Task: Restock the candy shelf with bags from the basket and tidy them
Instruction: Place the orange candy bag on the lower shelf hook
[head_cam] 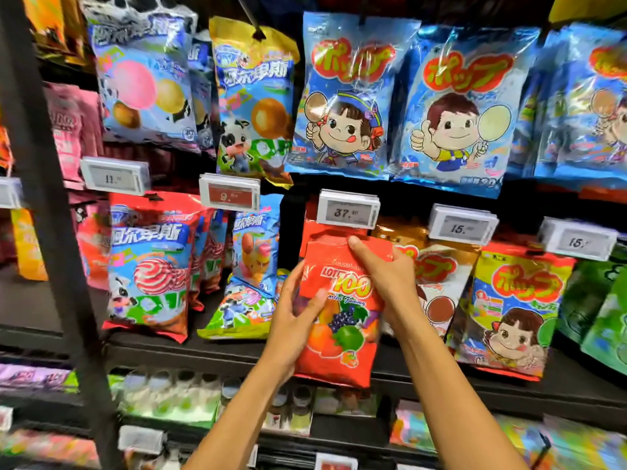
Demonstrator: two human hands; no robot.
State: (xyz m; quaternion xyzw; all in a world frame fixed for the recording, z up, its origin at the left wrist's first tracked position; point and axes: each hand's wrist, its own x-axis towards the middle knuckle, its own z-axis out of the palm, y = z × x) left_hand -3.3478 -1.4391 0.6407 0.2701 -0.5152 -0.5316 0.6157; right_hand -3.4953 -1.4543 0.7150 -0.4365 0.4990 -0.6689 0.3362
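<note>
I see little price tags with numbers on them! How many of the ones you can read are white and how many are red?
White price tags: 4, reading 11, 37, 15 and 15
Red price tags: 1, reading 9
Total: 5

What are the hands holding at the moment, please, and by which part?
Both hold the red gummy bag: the left hand grips its left edge, the right hand its upper right corner.
</note>
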